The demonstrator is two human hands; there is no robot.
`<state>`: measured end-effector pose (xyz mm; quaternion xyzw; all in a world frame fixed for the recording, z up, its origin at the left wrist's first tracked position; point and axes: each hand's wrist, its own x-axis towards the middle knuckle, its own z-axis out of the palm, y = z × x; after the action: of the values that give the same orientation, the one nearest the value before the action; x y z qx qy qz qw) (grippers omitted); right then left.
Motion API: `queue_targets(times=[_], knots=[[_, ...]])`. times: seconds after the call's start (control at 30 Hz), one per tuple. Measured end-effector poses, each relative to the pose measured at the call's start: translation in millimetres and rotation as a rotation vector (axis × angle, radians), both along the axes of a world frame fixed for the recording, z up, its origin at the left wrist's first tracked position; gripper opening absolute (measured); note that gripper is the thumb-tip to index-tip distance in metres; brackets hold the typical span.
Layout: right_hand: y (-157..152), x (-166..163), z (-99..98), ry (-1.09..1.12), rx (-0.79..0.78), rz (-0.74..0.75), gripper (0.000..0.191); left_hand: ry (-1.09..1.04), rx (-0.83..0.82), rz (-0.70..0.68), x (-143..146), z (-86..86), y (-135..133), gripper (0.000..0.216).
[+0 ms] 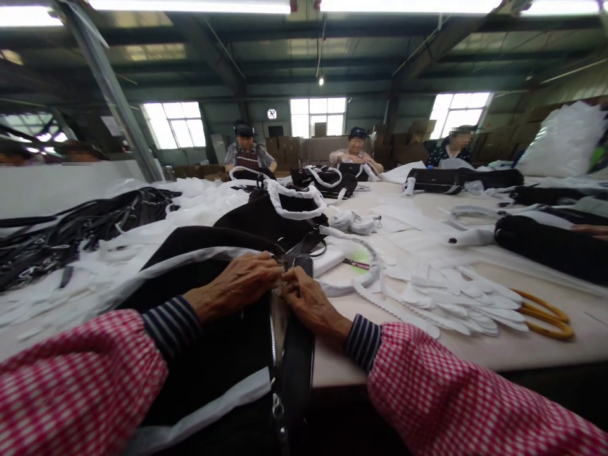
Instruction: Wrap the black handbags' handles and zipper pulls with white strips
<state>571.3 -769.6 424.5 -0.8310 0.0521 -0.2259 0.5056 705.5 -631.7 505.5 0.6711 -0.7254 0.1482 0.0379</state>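
A black bag (223,354) lies in front of me on the white table (475,348), partly wrapped in white paper. My left hand (237,285) and my right hand (308,301) meet at its top edge near the zipper (275,335). Both hands are closed in a pinch on the bag's metal fitting at the zipper end. I wear red checked sleeve covers over striped cuffs.
Scissors with yellow handles (546,313) lie right of a heap of white paper strips (456,294). More black bags (280,215) with wrapped handles stand beyond. Black straps (61,234) pile at left. Three people sit at the far side of the table.
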Motion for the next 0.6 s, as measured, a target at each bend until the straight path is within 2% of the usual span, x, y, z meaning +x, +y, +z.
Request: queue_targets(times=[0.13, 0.23, 0.37, 0.6], knots=[[3.1, -3.7, -2.2, -0.043, -0.005, -0.024, 0.026, -0.048, 0.018, 0.068, 12.8, -15.3, -9.5, 0.019], [3.9, -4.8, 0.3, -0.036, -0.02, -0.011, 0.028, 0.045, -0.015, 0.053, 13.9, -27.8, -3.9, 0.02], [3.9, -7.6, 4.2, -0.036, -0.082, 0.014, 0.029, 0.161, -0.14, 0.12, 14.7, -47.5, 5.0, 0.026], [4.3, -7.2, 3.6, 0.004, -0.151, 0.024, 0.022, 0.201, -0.15, 0.094, 24.1, -75.1, 8.3, 0.026]])
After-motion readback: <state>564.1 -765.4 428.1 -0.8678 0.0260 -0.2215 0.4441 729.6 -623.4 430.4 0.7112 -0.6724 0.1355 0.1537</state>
